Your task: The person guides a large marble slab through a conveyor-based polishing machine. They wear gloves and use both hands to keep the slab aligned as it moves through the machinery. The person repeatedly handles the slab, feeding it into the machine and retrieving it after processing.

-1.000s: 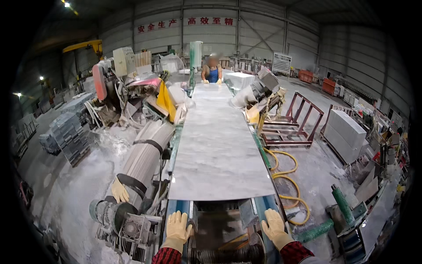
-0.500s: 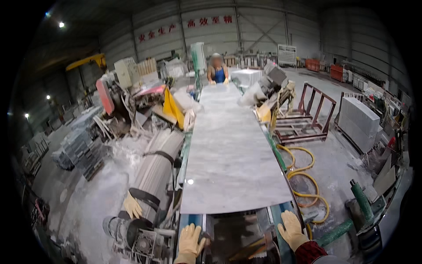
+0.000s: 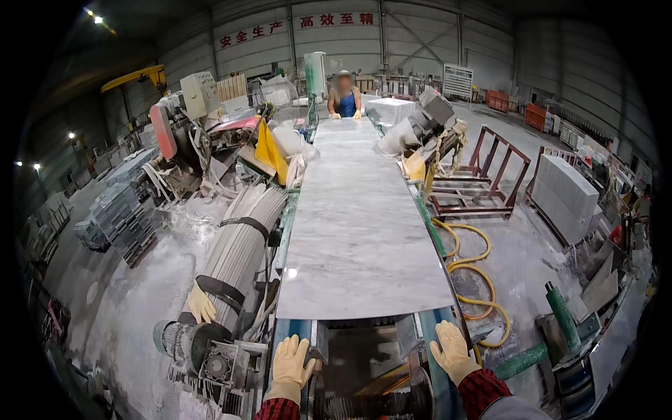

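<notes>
A long grey-white veined stone slab (image 3: 360,231) lies flat on a conveyor with blue belts (image 3: 299,327) along both sides. Both my hands wear cream rubber gloves. My left hand (image 3: 291,364) rests on the left belt just short of the slab's near edge, fingers stretched out. On the right belt lies my right hand (image 3: 452,350), its fingers spread, also near that edge. Neither hand touches the slab or holds anything. Between the belts a dark gap shows rollers below. At the slab's far end a co-worker (image 3: 345,98) in a blue apron has gloved hands by its edge.
Machine heads (image 3: 192,133) flank the slab on both sides. A motor (image 3: 178,343) and a spare glove (image 3: 201,304) on a strapped grey cylinder are at left. To the right are a yellow hose (image 3: 483,269), a dark red metal rack (image 3: 483,178) and stacked slabs (image 3: 565,192).
The whole view has shifted, so the slab and surroundings sit slightly higher and further left. My hands stay on the belts, with more of both red checked sleeves showing.
</notes>
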A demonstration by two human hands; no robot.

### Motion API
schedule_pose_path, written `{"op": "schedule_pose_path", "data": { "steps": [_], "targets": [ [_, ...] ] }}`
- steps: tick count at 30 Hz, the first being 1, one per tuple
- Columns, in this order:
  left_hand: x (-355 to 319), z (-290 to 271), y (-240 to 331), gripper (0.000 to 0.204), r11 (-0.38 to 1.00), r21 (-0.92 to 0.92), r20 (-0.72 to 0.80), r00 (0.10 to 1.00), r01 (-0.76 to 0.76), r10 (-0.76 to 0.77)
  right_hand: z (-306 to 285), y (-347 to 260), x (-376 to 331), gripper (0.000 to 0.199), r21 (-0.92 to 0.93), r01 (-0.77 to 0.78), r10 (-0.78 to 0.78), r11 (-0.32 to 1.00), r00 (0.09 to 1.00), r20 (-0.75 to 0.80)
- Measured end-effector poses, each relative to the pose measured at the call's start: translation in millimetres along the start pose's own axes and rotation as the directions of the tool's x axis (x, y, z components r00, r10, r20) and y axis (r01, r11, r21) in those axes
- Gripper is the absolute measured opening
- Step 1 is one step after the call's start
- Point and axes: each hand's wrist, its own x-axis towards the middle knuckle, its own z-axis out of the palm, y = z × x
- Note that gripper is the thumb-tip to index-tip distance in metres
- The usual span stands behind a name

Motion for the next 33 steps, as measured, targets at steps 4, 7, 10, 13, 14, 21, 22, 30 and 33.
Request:
{"op": "schedule_pose_path", "data": {
  "steps": [4,7,10,13,14,21,22,30,33],
  "targets": [
    [-4,-1,-2,0.065,1.0,-0.016,-0.018,1.0,-0.007,0.007,-1,-5,8,0.063,0.035,-0.031,0.031,0.999,1.0,-0.004],
    [-3,3,-6,0.066,0.999,0.043,-0.069,0.997,-0.03,0.033,-9,-13,10,0.064,0.057,-0.049,0.048,0.997,0.999,0.013],
    [-4,0,-2,0.065,0.999,0.025,-0.033,0.999,-0.022,0.022,-10,-10,3,0.063,0.046,-0.05,0.05,0.998,0.999,-0.004],
    [-6,-1,-1,0.064,1.0,0.014,-0.001,1.0,-0.01,0.01,-11,-13,11,0.063,0.017,-0.073,0.072,0.997,0.997,0.02],
    [-8,-1,-1,0.065,1.0,0.007,0.004,1.0,-0.007,0.007,-14,-15,5,0.063,0.002,-0.085,0.085,0.996,0.995,0.053],
    [-7,2,-2,0.065,1.0,0.021,0.01,1.0,-0.016,0.016,-5,-4,5,0.062,-0.01,0.006,-0.006,1.0,0.998,-0.055],
    [-9,1,-1,0.065,0.999,0.031,0.0,1.0,-0.022,0.022,-8,-7,-1,0.062,-0.015,-0.004,0.003,1.0,1.0,-0.022],
    [-9,-1,-2,0.066,0.999,0.011,-0.036,0.999,-0.04,0.041,-5,-6,0,0.054,0.006,0.0,0.001,1.0,0.998,-0.059],
    [-14,2,-4,0.068,1.0,-0.001,0.017,1.0,-0.006,0.006,-5,-10,-2,0.055,0.019,0.021,-0.02,1.0,0.996,-0.084]
  ]
}}
